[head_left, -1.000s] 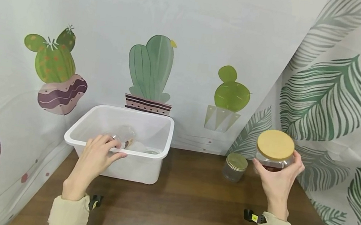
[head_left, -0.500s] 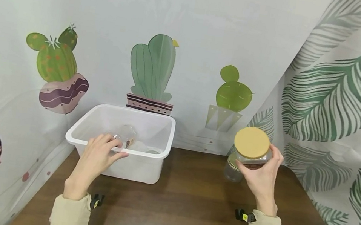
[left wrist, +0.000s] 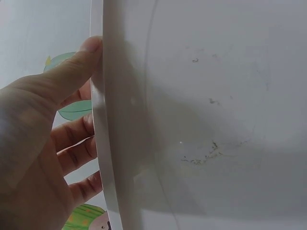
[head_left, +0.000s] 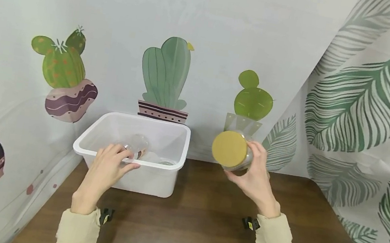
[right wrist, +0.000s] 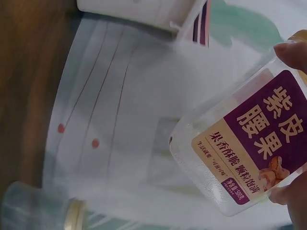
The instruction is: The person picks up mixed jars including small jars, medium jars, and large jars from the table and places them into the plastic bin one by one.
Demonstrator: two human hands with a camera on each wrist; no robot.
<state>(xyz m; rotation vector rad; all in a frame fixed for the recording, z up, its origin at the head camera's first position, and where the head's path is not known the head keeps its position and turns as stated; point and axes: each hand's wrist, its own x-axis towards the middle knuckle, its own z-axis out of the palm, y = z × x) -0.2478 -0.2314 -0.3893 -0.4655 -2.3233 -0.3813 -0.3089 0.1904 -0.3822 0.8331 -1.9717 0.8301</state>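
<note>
My left hand (head_left: 105,171) grips the near rim of a white plastic tub (head_left: 168,183), its fingers over the rim and thumb pressing the outside, also seen in the left wrist view. Inside the tub lies a clear jar (head_left: 139,143), partly hidden by the rim. In the air right of the tub, my right hand (head_left: 255,183) holds a clear plastic jar (head_left: 247,159) with a gold lid, tilted so the lid faces me. In the right wrist view this jar carries a purple and beige label (right wrist: 261,139), with thumb and fingers around its sides.
A smaller clear jar (right wrist: 36,208) with a gold lid stands on the brown wooden table (head_left: 181,222); in the head view my right hand hides it. Behind the table hangs a white cloth (head_left: 209,98) printed with cacti and leaves.
My right hand has carried the gold-lidded jar leftward from the table's right side, and the jar has tipped over towards me. The left hand stays on the tub rim.
</note>
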